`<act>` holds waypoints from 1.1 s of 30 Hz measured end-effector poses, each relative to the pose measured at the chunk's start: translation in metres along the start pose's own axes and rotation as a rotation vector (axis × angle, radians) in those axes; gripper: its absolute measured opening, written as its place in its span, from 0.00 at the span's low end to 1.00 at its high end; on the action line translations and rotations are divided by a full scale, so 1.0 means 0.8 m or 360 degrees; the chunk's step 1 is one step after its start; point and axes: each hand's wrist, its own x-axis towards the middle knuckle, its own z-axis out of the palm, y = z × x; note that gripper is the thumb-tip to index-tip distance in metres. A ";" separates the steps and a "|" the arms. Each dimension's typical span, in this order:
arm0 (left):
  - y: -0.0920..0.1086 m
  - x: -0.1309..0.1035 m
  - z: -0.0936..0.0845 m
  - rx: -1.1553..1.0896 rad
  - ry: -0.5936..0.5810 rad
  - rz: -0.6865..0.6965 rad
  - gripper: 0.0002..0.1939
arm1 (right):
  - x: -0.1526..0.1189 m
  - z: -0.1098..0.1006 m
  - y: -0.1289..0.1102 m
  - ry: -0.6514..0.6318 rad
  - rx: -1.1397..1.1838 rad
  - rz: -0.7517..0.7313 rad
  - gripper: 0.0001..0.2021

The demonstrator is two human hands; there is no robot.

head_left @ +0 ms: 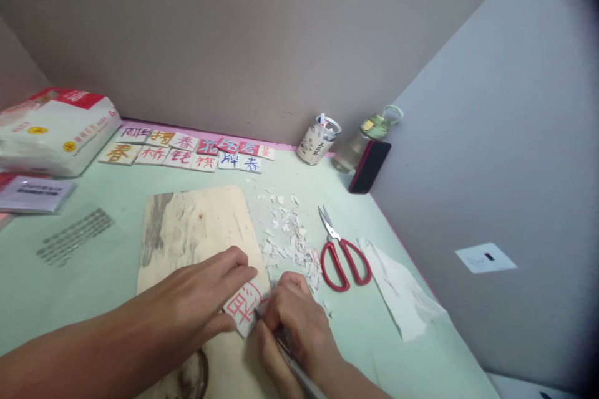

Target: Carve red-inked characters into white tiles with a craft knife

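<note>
Here the left hand [206,299] presses flat on a small white tile [246,308] bearing a red character, fingers spread over its near-left part and thumb tucked below it — a hold that looks meant to pin the piece so it cannot slide on the wooden board [196,230] under it. The right hand [294,318] is closed around a thin metal-looking tool [294,365], gripped like a pen, its tip meeting the tile's right edge just beside the left fingertips. The blade itself is too small to make out.

The tile lies tilted, one corner toward the person, right between the two hands at the board's near-right edge. Its face is white with bold red strokes inside a red outline; part of it is hidden under the left fingers.

Just beyond the right hand's knuckles lies a scatter of white scraps [287,237], some flecked red — probably waste left where it falls, clear of the working spot. Further right of that hand rest red-handled scissors [344,255], shut, and a crumpled tissue [402,293]. Well beyond both hands, near the wall, finished tiles [187,151] sit in two rows, with a cup [318,140], a bottle [360,140] and a phone [369,166] to their right.
</note>
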 end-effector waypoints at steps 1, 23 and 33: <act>0.000 0.000 0.000 -0.0007 -0.0006 0.0000 0.31 | 0.000 0.001 0.001 -0.0005 0.0006 0.0000 0.16; 0.003 0.007 0.001 -0.0049 -0.0035 -0.0058 0.25 | -0.008 0.014 0.001 0.0133 0.0112 -0.0035 0.15; 0.004 0.004 0.000 -0.0064 -0.0041 -0.0075 0.24 | -0.010 0.019 -0.001 0.0171 0.0120 -0.0010 0.15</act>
